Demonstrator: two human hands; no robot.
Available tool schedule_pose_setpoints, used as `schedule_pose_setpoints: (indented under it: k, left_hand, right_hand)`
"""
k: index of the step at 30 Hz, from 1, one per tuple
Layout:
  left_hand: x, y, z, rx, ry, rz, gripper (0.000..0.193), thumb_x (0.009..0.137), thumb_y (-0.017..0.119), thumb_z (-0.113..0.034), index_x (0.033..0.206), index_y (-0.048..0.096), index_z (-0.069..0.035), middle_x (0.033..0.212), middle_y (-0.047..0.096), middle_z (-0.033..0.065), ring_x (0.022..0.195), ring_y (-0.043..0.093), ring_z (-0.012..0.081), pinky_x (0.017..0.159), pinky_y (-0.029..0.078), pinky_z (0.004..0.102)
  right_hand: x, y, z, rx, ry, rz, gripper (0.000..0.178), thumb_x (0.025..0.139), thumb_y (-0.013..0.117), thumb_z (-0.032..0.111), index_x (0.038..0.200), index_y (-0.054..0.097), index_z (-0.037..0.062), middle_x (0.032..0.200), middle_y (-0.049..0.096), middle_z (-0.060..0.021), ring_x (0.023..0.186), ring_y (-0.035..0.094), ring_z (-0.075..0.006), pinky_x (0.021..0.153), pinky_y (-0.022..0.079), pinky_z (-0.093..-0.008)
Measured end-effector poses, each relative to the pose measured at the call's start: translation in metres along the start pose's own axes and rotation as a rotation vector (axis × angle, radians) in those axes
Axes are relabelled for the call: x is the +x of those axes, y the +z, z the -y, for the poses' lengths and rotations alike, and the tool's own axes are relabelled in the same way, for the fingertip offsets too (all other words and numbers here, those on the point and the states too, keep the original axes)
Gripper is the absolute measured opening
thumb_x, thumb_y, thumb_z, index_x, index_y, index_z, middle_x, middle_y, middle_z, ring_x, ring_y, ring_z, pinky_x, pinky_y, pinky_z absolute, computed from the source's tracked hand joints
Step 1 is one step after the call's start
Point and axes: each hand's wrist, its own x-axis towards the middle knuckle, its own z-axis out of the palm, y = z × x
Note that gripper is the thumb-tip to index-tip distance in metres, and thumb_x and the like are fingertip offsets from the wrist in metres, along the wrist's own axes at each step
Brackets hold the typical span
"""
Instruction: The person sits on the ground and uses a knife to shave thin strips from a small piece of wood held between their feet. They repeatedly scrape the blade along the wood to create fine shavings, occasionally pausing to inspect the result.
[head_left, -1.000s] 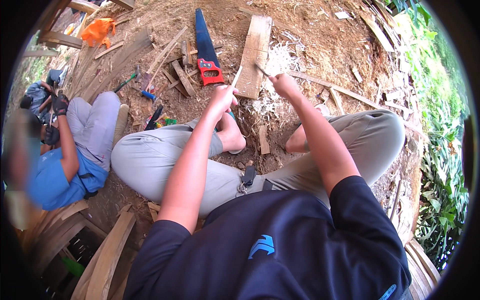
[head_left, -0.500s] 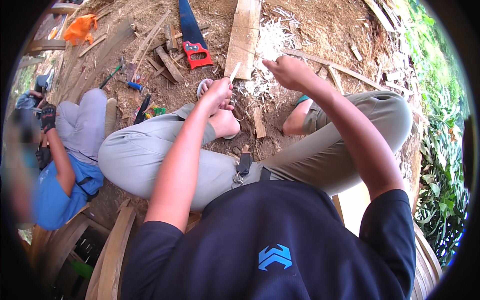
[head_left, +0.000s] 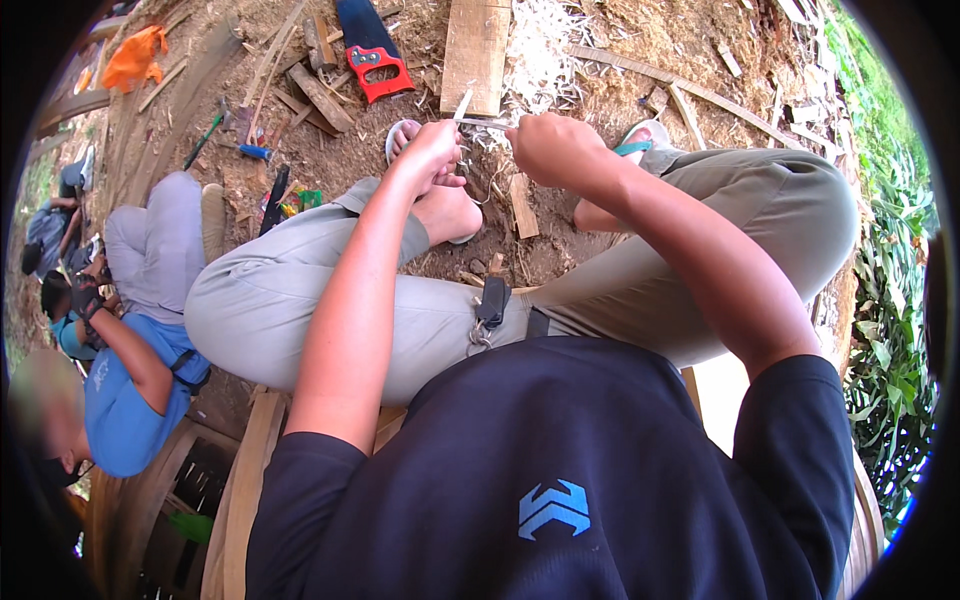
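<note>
My left hand [head_left: 430, 156] is closed around a thin pale wooden stick [head_left: 463, 102], whose tip points up and away from me. My right hand [head_left: 556, 150] grips a knife by its handle, which the fingers hide. The narrow metal blade [head_left: 486, 123] points left and reaches the stick just above my left fingers. Beyond both hands lies a wide wooden plank [head_left: 476, 55], its near end right behind the stick. Pale wood shavings [head_left: 545, 65] are heaped along the plank's right side.
A handsaw with a red handle [head_left: 378, 72] lies left of the plank, near wood offcuts [head_left: 320, 98]. Farther left are a blue-handled tool [head_left: 255, 152] and an orange bag [head_left: 133, 58]. A person in a blue shirt [head_left: 135, 395] sits at my left. Green plants [head_left: 895, 370] grow at the right.
My right hand has moved left toward my left hand, bringing the blade to the stick. My left hand keeps its hold. The whole view has shifted slightly.
</note>
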Motion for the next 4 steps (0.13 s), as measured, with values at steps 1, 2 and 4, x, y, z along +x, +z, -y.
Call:
schedule_pose_setpoints:
  k: [1, 2, 4]
  left_hand:
    - [0.01, -0.006, 0.005, 0.009, -0.001, 0.009, 0.023, 0.09, 0.043, -0.029, 0.101, 0.047, -0.009, 0.073, 0.048, 0.0011, 0.046, 0.044, 0.0122, 0.065, 0.055, 0.0421]
    - [0.025, -0.009, 0.012, 0.02, 0.001, 0.024, 0.033, 0.088, 0.046, -0.031, 0.111, 0.048, -0.006, 0.084, 0.056, 0.0068, 0.05, 0.051, 0.0158, 0.075, 0.057, 0.0468]
    - [0.053, -0.013, 0.031, 0.052, 0.035, -0.082, 0.025, 0.089, 0.044, -0.029, 0.103, 0.047, -0.009, 0.075, 0.049, 0.0017, 0.047, 0.045, 0.0129, 0.065, 0.054, 0.0418]
  right_hand:
    - [-0.001, -0.001, 0.002, -0.036, -0.042, -0.005, 0.044, 0.101, 0.041, 0.033, 0.089, 0.065, -0.0023, 0.077, 0.068, -0.0221, 0.074, 0.069, -0.0368, 0.067, 0.055, -0.0465]
    - [-0.001, -0.001, 0.002, -0.051, -0.004, 0.016, 0.036, 0.097, 0.045, 0.028, 0.089, 0.067, -0.0006, 0.083, 0.069, -0.0208, 0.077, 0.07, -0.0339, 0.066, 0.056, -0.0437]
    - [0.002, 0.002, 0.007, -0.085, 0.057, 0.062, 0.022, 0.089, 0.054, 0.017, 0.091, 0.07, 0.0027, 0.094, 0.071, -0.0182, 0.082, 0.072, -0.0282, 0.065, 0.058, -0.038]
